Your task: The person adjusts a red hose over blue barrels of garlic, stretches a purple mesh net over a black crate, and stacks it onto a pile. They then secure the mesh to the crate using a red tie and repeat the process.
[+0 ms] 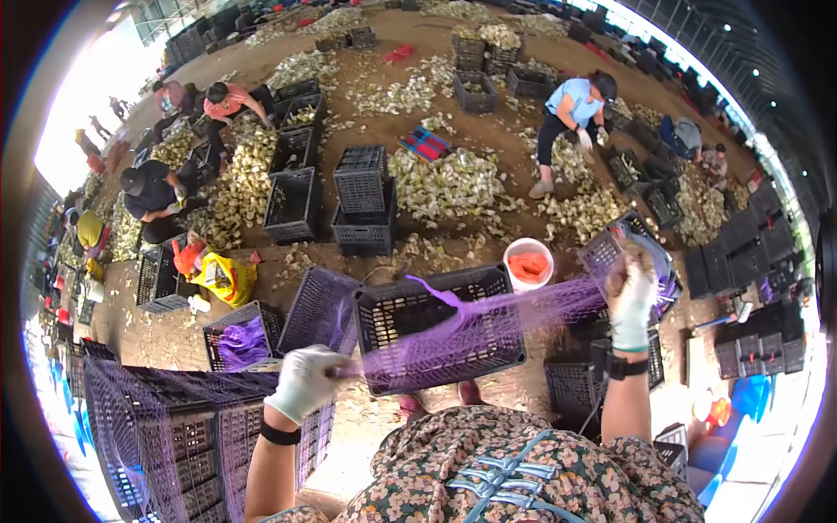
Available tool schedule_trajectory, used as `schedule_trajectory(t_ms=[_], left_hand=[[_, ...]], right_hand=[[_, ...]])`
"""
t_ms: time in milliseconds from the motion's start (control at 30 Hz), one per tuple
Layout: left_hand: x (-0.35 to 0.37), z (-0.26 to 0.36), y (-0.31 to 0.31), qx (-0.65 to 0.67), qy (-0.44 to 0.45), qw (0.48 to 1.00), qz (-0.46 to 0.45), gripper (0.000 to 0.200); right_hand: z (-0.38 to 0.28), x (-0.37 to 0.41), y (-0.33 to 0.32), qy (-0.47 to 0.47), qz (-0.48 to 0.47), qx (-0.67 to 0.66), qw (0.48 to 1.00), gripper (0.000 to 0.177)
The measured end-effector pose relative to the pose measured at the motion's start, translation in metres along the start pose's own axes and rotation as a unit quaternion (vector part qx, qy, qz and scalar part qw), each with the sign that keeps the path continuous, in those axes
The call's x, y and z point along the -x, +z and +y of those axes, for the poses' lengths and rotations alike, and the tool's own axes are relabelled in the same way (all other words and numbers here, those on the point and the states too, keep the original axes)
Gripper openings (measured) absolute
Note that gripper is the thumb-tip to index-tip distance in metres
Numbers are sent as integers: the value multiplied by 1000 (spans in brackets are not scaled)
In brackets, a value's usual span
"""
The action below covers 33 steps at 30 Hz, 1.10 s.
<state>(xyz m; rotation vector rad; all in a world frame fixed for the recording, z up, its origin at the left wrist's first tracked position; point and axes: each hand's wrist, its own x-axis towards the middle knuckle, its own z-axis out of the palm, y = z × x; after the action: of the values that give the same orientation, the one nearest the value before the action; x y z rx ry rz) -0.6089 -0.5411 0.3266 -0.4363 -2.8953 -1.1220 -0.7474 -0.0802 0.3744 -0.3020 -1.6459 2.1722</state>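
Note:
A purple mesh bag (488, 324) is stretched sideways between my two gloved hands, above a black plastic crate (384, 318). My left hand (305, 383), in a white glove, is closed on its gathered left end. Raised on the right, my right hand (634, 305) is closed on the other end, partly smeared by motion or glare. A purple strip (436, 292) hangs over the crate's far side. Just beyond the crate stands a white bucket (529, 248) with something orange-red inside. Left of it, a smaller crate (209, 344) holds more purple netting (244, 343).
Stacked crates draped in purple net (174, 418) stand at my near left. Ahead are stacked black crates (361, 179) and a heap of pale vegetables or trimmings (449, 187). A person in light blue (575, 105) works beyond, others sit at left. A yellow bag (227, 279) lies left.

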Motion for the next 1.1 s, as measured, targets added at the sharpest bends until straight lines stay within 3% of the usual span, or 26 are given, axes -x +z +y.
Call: schedule_trajectory(t_ms=[33, 100, 133, 167, 200, 233, 300, 367, 400, 433, 467, 500, 533, 567, 600, 633, 667, 700, 733, 767, 833, 900, 933, 967, 1000, 1100], left_hand=[[0, 1, -8, 18, -90, 993, 72, 14], [3, -29, -9, 201, -198, 936, 210, 13], [10, -32, -11, 436, -253, 829, 242, 14], [13, -28, -14, 643, -217, 696, 233, 17], [15, -22, -10, 719, -197, 622, 240, 18], [18, -18, -4, 785, -173, 540, 248, 20], [27, -23, 9, 780, -175, 538, 265, 27], [22, -23, 11, 652, -236, 647, 317, 25], [13, -10, 0, 661, -192, 674, 270, 21], [5, 11, -17, 664, -147, 697, 228, 19], [4, 23, -27, 603, -138, 753, 224, 14], [32, -1, -39, 537, -173, 815, 133, 12], [42, 0, -57, 416, -69, 904, 74, 8], [43, 19, -75, 148, 22, 971, 187, 9], [40, 40, -73, 308, 34, 905, 290, 13], [28, 52, -91, 410, 84, 878, 233, 24], [20, 54, -103, 325, 83, 927, 170, 25], [6, 54, -112, 236, 89, 965, 67, 22], [-13, 58, -122, 140, 113, 983, -34, 23], [-24, 48, -114, 74, 96, 992, -33, 29], [-18, -7, -91, 155, -76, 985, -13, 32], [-20, -39, -73, 287, -188, 939, 15, 32], [-18, -52, -60, 292, -234, 927, 20, 33], [-16, -68, -41, 329, -302, 894, 33, 27], [-17, -85, -22, 353, -343, 869, 51, 23], [-22, -142, 44, 424, -435, 788, 98, 12]], right_hand=[[-11, 9, -9, 3, -53, -25, 998, 14], [-34, 31, -20, 13, -58, -38, 998, 17], [-40, 36, -36, 0, -90, -72, 993, 20], [-45, 44, -50, -12, -121, -103, 987, 24], [-53, 56, -51, -22, -102, -88, 991, 28], [-59, 65, -42, -54, -1, -105, 993, 29], [-64, 71, -37, -52, 41, -53, 996, 29], [-59, 66, -38, 3, 90, -28, 995, 29], [-61, 66, -23, -51, 253, 25, 966, 28], [-70, 60, -34, -114, 217, 36, 969, 28], [-78, 53, -45, -176, 178, 42, 967, 28], [-101, 55, -44, -213, 133, 65, 966, 27], [-119, 44, -56, -257, 167, 43, 951, 26], [-133, 33, -65, -300, 201, 20, 932, 26], [-139, 20, -68, -298, 198, 15, 934, 26], [-145, 3, -63, -411, 182, 176, 876, 25], [-151, -14, -56, -509, 162, 327, 780, 24], [-148, -25, -46, -510, 120, 358, 773, 27], [-135, -33, -31, -407, 43, 273, 870, 29], [-124, -40, -19, -292, -17, 195, 936, 32], [-87, -59, -15, -177, -42, 132, 974, 36], [-53, -58, -25, 21, -75, 212, 974, 24], [-30, -52, -26, 44, -106, 255, 960, 20], [-10, -46, -24, 142, -113, 291, 939, 21], [25, -47, -34, 168, -178, 304, 921, 19], [180, -62, -72, 230, -169, 250, 925, 13]])
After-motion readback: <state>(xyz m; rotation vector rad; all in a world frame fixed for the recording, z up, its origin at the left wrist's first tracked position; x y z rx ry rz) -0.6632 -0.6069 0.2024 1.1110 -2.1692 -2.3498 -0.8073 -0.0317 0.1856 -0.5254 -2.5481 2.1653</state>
